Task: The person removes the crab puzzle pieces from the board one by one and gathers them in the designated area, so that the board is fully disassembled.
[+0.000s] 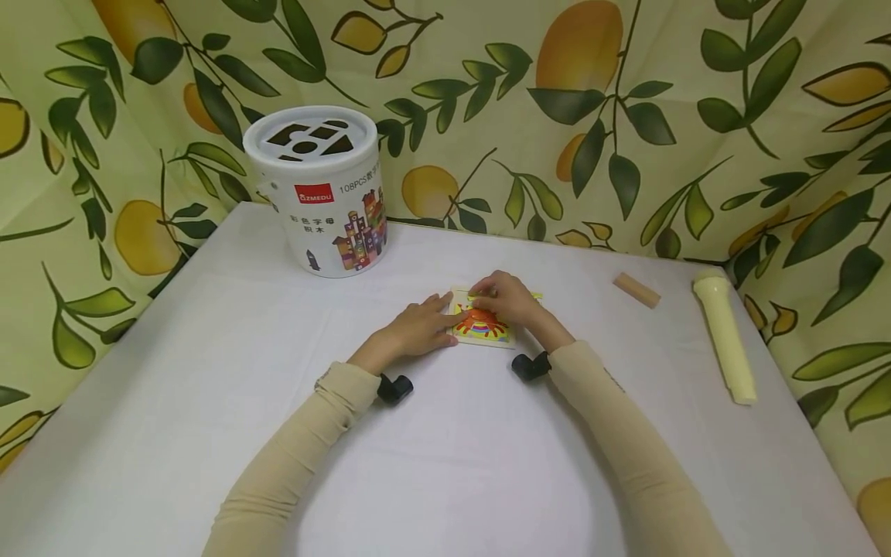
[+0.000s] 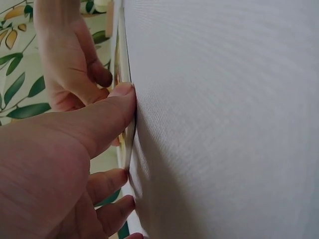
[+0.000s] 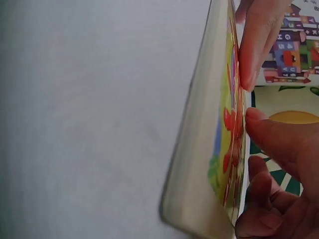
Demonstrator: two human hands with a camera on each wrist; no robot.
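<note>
A small wooden puzzle board [image 1: 483, 342] with a red crab picture lies flat near the middle of the table. My left hand [image 1: 415, 328] rests at its left side, fingers spread, and the index finger reaches over the picture. In the left wrist view, the left thumb [image 2: 117, 107] presses against the board's edge. My right hand [image 1: 510, 298] bends over the upper right part, hiding much of it. The right thumb [image 3: 261, 119] touches the picture, with the other fingers curled nearby; whether they pinch a piece I cannot tell. A yellow bit [image 1: 537, 295] shows beyond this hand.
A white lidded bucket [image 1: 316, 201] with shaped holes stands at the back left. To the right lie a small brown wooden block [image 1: 636, 290] and a pale yellow rod with a wider head [image 1: 725, 340]. A fruit-patterned curtain [image 1: 480, 100] hangs behind the white-covered table.
</note>
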